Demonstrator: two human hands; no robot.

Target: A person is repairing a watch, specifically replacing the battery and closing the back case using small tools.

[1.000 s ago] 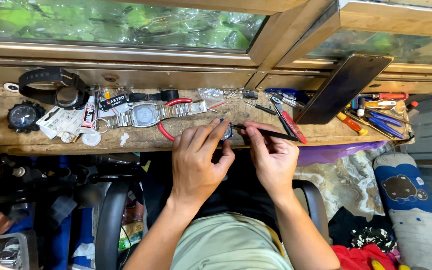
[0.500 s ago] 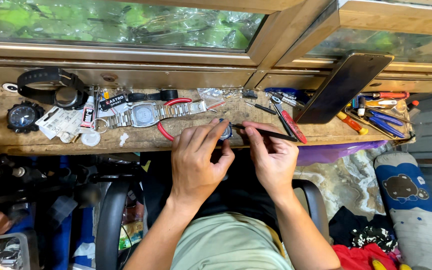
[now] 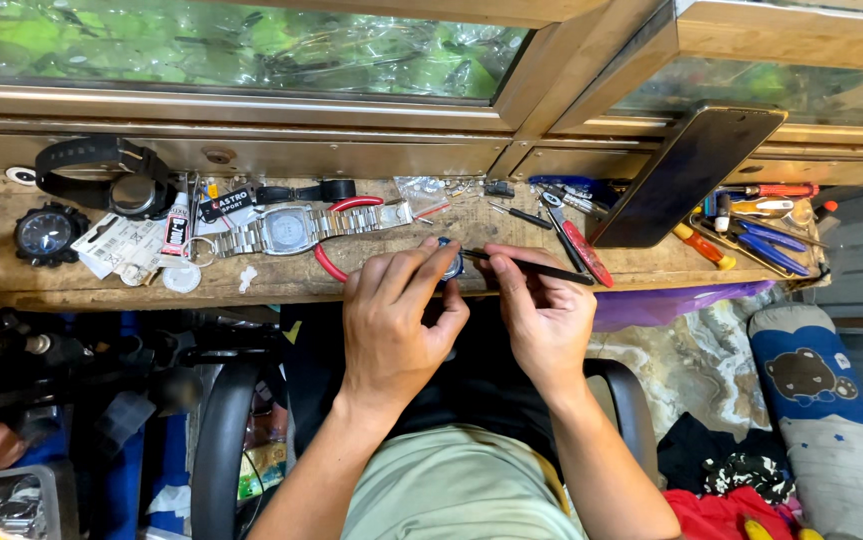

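My left hand point(image 3: 396, 320) pinches a small round bluish watch part point(image 3: 451, 262) at the front edge of the wooden bench point(image 3: 281, 285). My right hand point(image 3: 541, 310) grips a thin black tool point(image 3: 536, 267) like a pen, its tip touching the watch part. A silver metal-band wristwatch point(image 3: 291, 230) lies on the bench just left of my left hand, beside red-handled pliers point(image 3: 336, 255).
A black strap watch point(image 3: 111, 180) and a round black watch case point(image 3: 46, 235) sit at the far left with paper tags and a small tube. A dark phone point(image 3: 686, 175) leans at the right, with screwdrivers and pens point(image 3: 751, 225) beyond it. A chair is below.
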